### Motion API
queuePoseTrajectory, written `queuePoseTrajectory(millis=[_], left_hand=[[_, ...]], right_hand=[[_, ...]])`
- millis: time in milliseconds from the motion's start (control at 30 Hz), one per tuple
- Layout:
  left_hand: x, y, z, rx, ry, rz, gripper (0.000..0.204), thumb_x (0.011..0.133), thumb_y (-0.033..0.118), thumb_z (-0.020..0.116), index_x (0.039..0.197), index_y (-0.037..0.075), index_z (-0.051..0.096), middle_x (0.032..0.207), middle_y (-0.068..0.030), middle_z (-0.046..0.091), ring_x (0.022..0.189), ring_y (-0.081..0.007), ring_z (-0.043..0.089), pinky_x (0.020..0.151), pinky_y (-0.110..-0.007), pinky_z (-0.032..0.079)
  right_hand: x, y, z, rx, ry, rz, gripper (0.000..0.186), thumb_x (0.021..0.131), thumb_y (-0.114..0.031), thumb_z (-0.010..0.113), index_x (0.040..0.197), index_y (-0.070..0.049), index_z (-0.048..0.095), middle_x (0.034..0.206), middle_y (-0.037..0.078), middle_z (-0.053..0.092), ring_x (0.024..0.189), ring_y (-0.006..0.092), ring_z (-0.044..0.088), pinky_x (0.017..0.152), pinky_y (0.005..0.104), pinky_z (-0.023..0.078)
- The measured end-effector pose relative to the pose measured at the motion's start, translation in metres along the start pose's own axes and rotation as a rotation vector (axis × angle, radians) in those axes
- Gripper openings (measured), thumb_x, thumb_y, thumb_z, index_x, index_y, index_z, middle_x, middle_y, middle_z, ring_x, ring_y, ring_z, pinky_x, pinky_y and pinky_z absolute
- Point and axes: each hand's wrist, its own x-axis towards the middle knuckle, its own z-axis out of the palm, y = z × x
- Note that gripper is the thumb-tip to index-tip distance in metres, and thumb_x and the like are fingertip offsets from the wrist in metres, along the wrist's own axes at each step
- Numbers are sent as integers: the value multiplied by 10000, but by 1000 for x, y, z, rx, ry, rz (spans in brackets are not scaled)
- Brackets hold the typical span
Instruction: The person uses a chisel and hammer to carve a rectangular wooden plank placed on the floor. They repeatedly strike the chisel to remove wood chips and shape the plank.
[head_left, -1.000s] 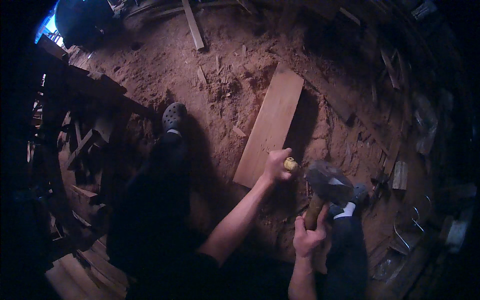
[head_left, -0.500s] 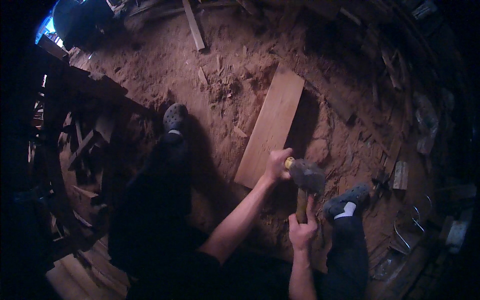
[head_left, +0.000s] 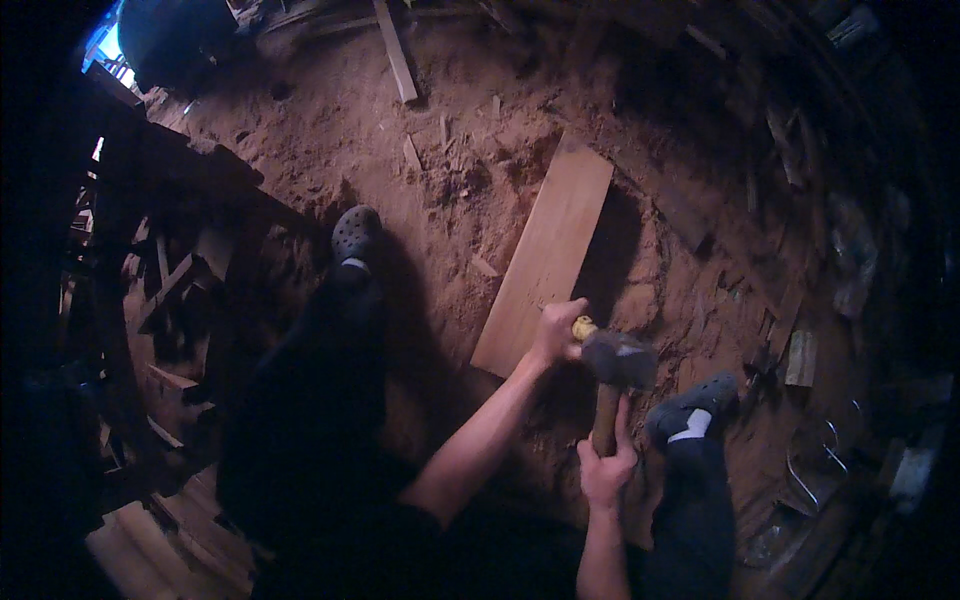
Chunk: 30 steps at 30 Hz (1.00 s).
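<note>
My left hand (head_left: 555,335) grips a small tool with a yellow handle end (head_left: 582,327), set against the near right edge of a long wooden plank (head_left: 548,253) lying on the sawdust ground. My right hand (head_left: 605,462) holds the wooden handle of a heavy hammer (head_left: 618,365). The hammer's dark metal head sits right against the yellow handle end. My two feet in dark perforated clogs rest on either side, the left clog (head_left: 354,233) and the right clog (head_left: 693,403).
Sawdust and wood scraps (head_left: 447,165) cover the reddish ground. A thin batten (head_left: 395,50) lies at the top. Stacked timber offcuts (head_left: 170,300) fill the dark left side. Metal pieces and debris (head_left: 800,355) line the right edge.
The hammer has swung from a raised position on the right down and left onto the yellow handle end. My left hand stayed at the plank's edge.
</note>
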Motion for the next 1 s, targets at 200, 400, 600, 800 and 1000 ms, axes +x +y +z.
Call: queuePoseTrajectory(millis=[200,400,600,800,1000], left_hand=[[-3,-10,-9,21,-21,87,402,516,301,663,649,26,401,565,-180,429,549,-382,470,486,-407,361],[-1,3,5,-14,-76,22,343,501,233,621,692,21,431,601,-189,457,595,-395,487,510,-411,380],[-3,2,-17,86,-72,-44,321,497,191,609,722,19,458,626,-205,476,618,-412,491,527,-426,388],[19,-3,4,64,-15,-136,419,510,162,613,885,-20,569,730,-235,558,709,-388,567,602,-394,448],[20,-5,2,67,-5,-258,442,535,150,626,933,-36,581,815,-221,597,776,-357,589,657,-381,469]], right_hand=[[-25,7,-8,582,-96,385,819,660,61,520,1377,-196,218,690,51,481,449,134,460,389,288,431],[-52,38,-23,910,45,671,872,662,39,495,1386,-254,108,662,68,452,387,137,416,320,298,391],[-72,101,-14,1063,-51,890,772,696,0,457,1346,-289,158,669,70,453,386,132,408,321,287,374],[-68,91,-20,1065,-60,779,825,687,2,494,1359,-268,99,651,79,449,376,143,406,317,291,366],[-68,78,-15,1052,-74,776,840,691,10,479,1365,-289,77,676,92,455,383,150,415,322,303,380]])
